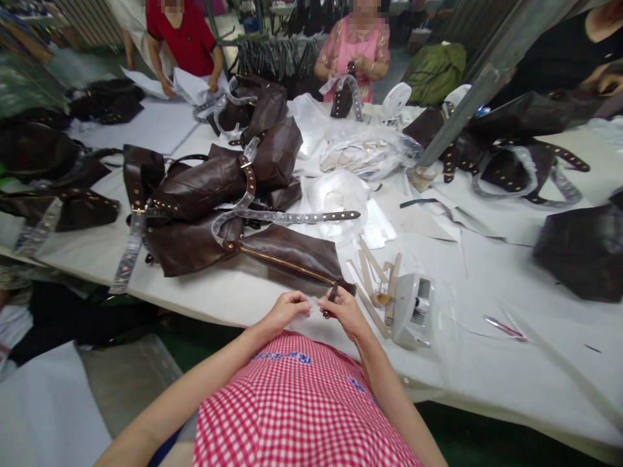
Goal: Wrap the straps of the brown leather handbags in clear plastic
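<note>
A dark brown leather bag (287,254) with a gold zipper lies at the near table edge in front of me. My right hand (346,310) is closed in a pinch on the dark zipper pull (333,292) at the bag's near corner. My left hand (288,307) is closed beside it, fingers curled on a small pale piece that I cannot make out. Both hands sit just above the table's front edge, a few centimetres apart.
A pile of brown bags (204,188) with plastic-wrapped studded straps lies left of centre. A grey tape dispenser (409,310) and wooden sticks (374,272) sit right of my hands. Plastic wrapping (360,152) lies mid-table. Two people stand at the far side; more bags (581,250) at right.
</note>
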Available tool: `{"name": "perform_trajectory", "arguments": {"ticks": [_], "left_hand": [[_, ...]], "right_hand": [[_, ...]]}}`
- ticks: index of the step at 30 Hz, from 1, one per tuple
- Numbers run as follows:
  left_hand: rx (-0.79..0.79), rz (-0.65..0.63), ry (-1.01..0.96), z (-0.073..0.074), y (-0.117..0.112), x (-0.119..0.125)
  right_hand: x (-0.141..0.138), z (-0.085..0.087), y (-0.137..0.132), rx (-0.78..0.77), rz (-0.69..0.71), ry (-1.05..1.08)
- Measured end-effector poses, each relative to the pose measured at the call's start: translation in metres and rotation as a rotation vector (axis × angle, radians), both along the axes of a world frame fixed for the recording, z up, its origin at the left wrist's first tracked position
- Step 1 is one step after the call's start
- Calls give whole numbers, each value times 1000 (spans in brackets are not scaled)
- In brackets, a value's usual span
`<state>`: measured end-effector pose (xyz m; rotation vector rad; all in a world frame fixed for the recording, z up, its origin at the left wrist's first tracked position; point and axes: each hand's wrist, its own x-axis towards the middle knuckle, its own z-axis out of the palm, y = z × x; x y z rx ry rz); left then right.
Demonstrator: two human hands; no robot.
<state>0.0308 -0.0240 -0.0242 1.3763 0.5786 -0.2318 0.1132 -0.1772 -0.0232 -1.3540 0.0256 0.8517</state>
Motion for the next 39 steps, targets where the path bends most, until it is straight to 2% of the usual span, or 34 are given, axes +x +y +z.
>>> {"name": "perform_trajectory", "arguments": {"ticks": [3,10,17,21,26,29,35,39], "left_hand": [[23,-15,-4,-4,2,-1],[193,-67,-31,-5,7,-4],[133,-46,-9,-4,2,-4],[162,-119,-20,0,2,-4],[202,-171,-35,3,3,-4],[245,-173,-71,4,4,-4],[252,-132,-61,7,4,-2],[277,-86,-44,7,3,-1]], "right_hand": [[1,-1,-3,15,18,24],[9,1,-14,59,68,74],[15,1,-20,31,153,9],[15,0,-19,-21,131,1],[13,2,-16,21,62,109],[14,5,-16,47,29,143],[18,8,-18,37,62,19],[16,10,-15,39,-2,64]]}}
